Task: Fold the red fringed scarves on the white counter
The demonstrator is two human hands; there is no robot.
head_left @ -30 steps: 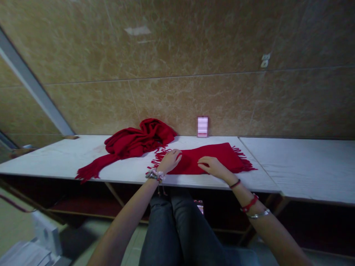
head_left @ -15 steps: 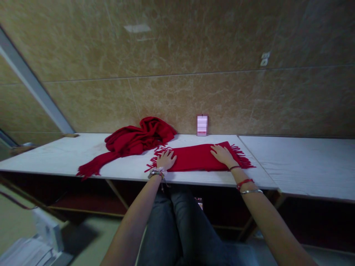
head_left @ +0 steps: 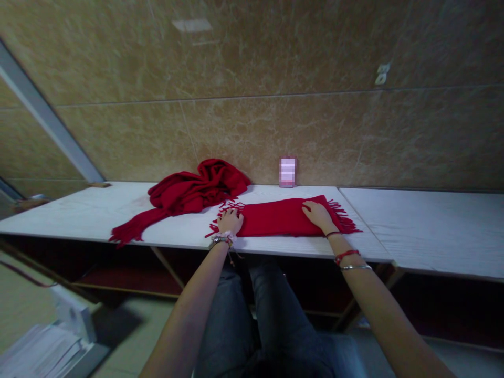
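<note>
Head view: the folded red scarf [head_left: 275,218] lies flat at the centre of the frame on the white tabletop [head_left: 425,226], its long axis running left to right between the two hands. At its left end, the left hand [head_left: 231,221] rests with fingers spread over the fringe; most of the cloth lies to its right. Near its right end, the right hand [head_left: 318,214] lies open, fingers extended across the cloth and pinching nothing, just short of the right fringe and nearer to it than the left hand. A crumpled red scarf [head_left: 192,194] sits left of centre, close to the left fringe. Compared with the frame a second earlier, both hands have opened from a curled pose and moved apart, the right one away from mid-cloth, while the crumpled scarf keeps its shape.
</note>
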